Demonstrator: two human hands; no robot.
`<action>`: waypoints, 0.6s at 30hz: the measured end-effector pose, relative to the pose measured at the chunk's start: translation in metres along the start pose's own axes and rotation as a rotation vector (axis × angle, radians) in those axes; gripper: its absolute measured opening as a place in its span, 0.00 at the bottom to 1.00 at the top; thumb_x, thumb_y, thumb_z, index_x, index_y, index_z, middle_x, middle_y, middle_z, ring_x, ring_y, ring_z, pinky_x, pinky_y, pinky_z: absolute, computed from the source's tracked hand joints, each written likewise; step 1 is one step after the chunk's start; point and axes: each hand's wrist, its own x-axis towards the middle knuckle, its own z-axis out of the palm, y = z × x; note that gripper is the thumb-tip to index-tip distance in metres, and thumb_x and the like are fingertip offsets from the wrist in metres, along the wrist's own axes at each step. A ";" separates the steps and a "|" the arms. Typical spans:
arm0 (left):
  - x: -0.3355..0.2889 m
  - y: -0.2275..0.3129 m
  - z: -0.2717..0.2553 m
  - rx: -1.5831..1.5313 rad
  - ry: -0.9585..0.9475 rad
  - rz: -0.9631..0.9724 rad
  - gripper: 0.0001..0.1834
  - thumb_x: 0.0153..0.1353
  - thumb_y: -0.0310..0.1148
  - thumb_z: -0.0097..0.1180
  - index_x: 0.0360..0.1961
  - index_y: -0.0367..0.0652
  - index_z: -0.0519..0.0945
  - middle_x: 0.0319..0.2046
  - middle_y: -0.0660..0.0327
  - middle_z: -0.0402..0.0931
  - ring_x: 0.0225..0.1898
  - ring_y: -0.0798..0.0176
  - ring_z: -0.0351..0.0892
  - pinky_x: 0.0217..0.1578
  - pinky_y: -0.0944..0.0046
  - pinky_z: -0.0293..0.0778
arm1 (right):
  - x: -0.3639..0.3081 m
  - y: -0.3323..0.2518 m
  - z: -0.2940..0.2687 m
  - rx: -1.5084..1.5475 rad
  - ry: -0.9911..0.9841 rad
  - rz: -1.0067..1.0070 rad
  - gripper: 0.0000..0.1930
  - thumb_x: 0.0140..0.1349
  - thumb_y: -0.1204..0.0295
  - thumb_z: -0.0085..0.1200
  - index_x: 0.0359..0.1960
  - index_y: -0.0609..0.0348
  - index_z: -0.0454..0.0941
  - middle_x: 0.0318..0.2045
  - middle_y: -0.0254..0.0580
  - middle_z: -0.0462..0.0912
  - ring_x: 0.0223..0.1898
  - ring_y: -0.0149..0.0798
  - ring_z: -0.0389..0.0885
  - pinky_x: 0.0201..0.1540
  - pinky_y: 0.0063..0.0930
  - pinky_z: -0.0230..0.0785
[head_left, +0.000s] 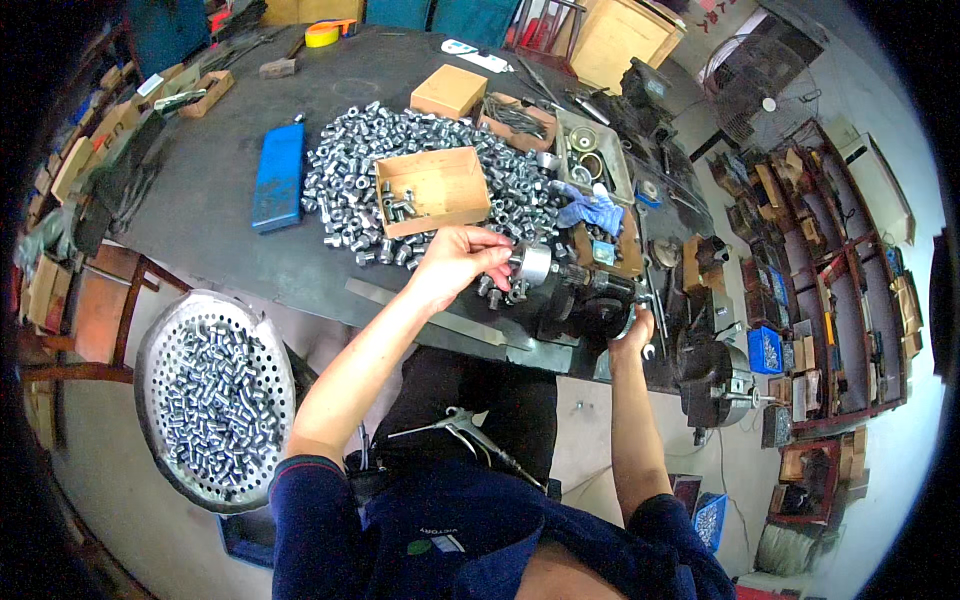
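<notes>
My left hand (458, 264) reaches to a round silver metal collar (535, 263) on a dark bench-mounted device (590, 300). Thumb and forefinger are pinched against the collar's left face, around a small part I cannot make out. My right hand (632, 332) is closed at the device's right end. A bright metal tip like a wrench end (649, 352) sticks out below those fingers, but what they grip is mostly hidden. Beyond my left hand lies a wide heap of metal nut-like fittings (345, 175), with an open cardboard box (440, 220) on it holding a few.
A perforated metal basket (145, 400) of similar fittings stands at lower left. On the bench are a blue box (278, 178), a closed carton (448, 92), a grey tray (622, 170) and blue gloves (592, 208). An air blow gun (460, 422) lies before my body. Shelves (860, 300) line the right.
</notes>
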 end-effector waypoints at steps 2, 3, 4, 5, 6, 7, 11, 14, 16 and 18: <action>-0.001 0.004 0.005 0.077 0.032 -0.010 0.08 0.51 0.23 0.52 0.32 0.28 0.74 0.23 0.55 0.74 0.22 0.63 0.76 0.26 0.69 0.72 | -0.006 -0.003 0.005 0.027 -0.018 -0.029 0.13 0.51 0.68 0.38 0.35 0.61 0.70 0.24 0.35 0.72 0.27 0.33 0.68 0.32 0.24 0.62; 0.001 0.005 0.005 0.091 0.022 -0.009 0.08 0.50 0.23 0.53 0.32 0.28 0.74 0.23 0.55 0.74 0.22 0.64 0.76 0.26 0.69 0.72 | -0.005 -0.004 0.003 0.033 -0.016 -0.066 0.13 0.51 0.68 0.38 0.34 0.61 0.70 0.22 0.34 0.71 0.24 0.31 0.67 0.29 0.23 0.62; 0.003 0.007 0.004 0.106 0.011 -0.008 0.08 0.50 0.22 0.53 0.32 0.28 0.74 0.23 0.55 0.74 0.22 0.64 0.76 0.26 0.70 0.72 | -0.005 -0.005 0.001 0.040 -0.014 -0.104 0.13 0.51 0.69 0.38 0.34 0.62 0.70 0.20 0.32 0.70 0.22 0.30 0.66 0.27 0.22 0.61; 0.006 0.009 0.004 0.117 0.001 -0.002 0.08 0.50 0.22 0.53 0.32 0.28 0.74 0.23 0.56 0.74 0.22 0.64 0.76 0.26 0.70 0.72 | -0.005 -0.007 -0.002 -0.018 -0.014 -0.114 0.12 0.51 0.69 0.39 0.34 0.62 0.70 0.19 0.31 0.69 0.20 0.28 0.64 0.23 0.20 0.59; 0.007 0.012 0.004 0.135 -0.008 -0.031 0.08 0.49 0.20 0.53 0.32 0.29 0.74 0.23 0.56 0.75 0.22 0.65 0.76 0.26 0.71 0.72 | -0.009 -0.008 -0.009 -0.075 -0.014 -0.125 0.12 0.51 0.69 0.39 0.34 0.62 0.70 0.19 0.31 0.67 0.17 0.26 0.62 0.20 0.18 0.56; 0.007 0.013 0.007 0.159 -0.009 -0.017 0.07 0.49 0.19 0.52 0.31 0.29 0.74 0.23 0.56 0.75 0.22 0.66 0.76 0.25 0.72 0.71 | -0.012 -0.010 -0.016 -0.131 -0.013 -0.135 0.12 0.51 0.69 0.39 0.34 0.62 0.70 0.18 0.30 0.66 0.15 0.24 0.60 0.17 0.16 0.53; 0.005 0.013 0.008 0.208 -0.006 0.016 0.06 0.49 0.18 0.51 0.31 0.29 0.74 0.23 0.58 0.75 0.23 0.68 0.76 0.25 0.72 0.71 | -0.053 -0.034 -0.011 -0.070 -0.095 -0.101 0.12 0.53 0.71 0.38 0.36 0.65 0.67 0.17 0.30 0.65 0.11 0.22 0.52 0.11 0.14 0.43; 0.005 0.007 0.008 0.200 0.021 0.045 0.05 0.52 0.23 0.50 0.29 0.31 0.74 0.22 0.59 0.75 0.23 0.69 0.74 0.26 0.72 0.71 | -0.064 -0.060 -0.013 -0.054 -0.203 -0.107 0.11 0.53 0.70 0.40 0.35 0.64 0.67 0.18 0.32 0.66 0.11 0.22 0.52 0.11 0.14 0.43; -0.002 0.005 0.016 0.433 0.097 0.055 0.12 0.58 0.32 0.45 0.24 0.33 0.73 0.17 0.61 0.73 0.19 0.71 0.72 0.23 0.71 0.69 | -0.068 -0.075 -0.001 -0.080 -0.260 -0.171 0.11 0.53 0.67 0.41 0.33 0.62 0.68 0.18 0.31 0.66 0.11 0.22 0.52 0.10 0.15 0.43; -0.004 -0.002 0.022 0.698 0.151 0.068 0.17 0.60 0.37 0.42 0.20 0.34 0.71 0.11 0.62 0.69 0.14 0.70 0.70 0.17 0.68 0.66 | -0.062 -0.090 0.015 -0.111 -0.324 -0.233 0.12 0.53 0.67 0.39 0.33 0.62 0.69 0.17 0.30 0.65 0.11 0.22 0.52 0.10 0.15 0.43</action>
